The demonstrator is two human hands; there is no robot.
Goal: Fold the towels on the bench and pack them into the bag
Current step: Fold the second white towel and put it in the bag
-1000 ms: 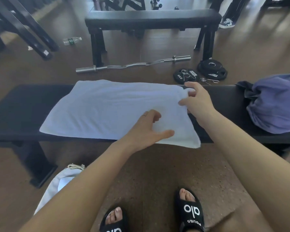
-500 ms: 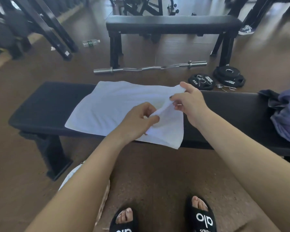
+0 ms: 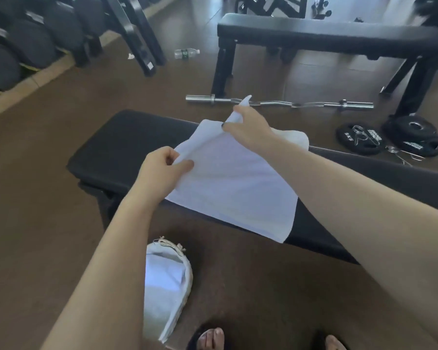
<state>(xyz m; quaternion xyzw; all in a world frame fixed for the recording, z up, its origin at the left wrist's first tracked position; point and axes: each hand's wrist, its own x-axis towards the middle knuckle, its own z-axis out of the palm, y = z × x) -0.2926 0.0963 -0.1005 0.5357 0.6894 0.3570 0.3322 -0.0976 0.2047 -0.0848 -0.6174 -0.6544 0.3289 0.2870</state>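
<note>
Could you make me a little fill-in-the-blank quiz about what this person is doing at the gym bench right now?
1. Both hands, the left hand and the right hand, pinch a ____ towel.
2. The towel lies on a black ____.
3. The bag sits on the ____, near the person's feet.
4. Beyond the bench, a metal ____ lies on the floor.

Missing words: white; bench; floor; barbell

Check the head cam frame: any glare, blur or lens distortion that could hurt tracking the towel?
Head view: glare washes out the glossy floor and far black padded bench top right; wide-angle bending curves the near black bench; the right hand and its pinched corner look slightly soft; the white terry towel is evenly lit, with faint texture; the left hand is sharp.
</note>
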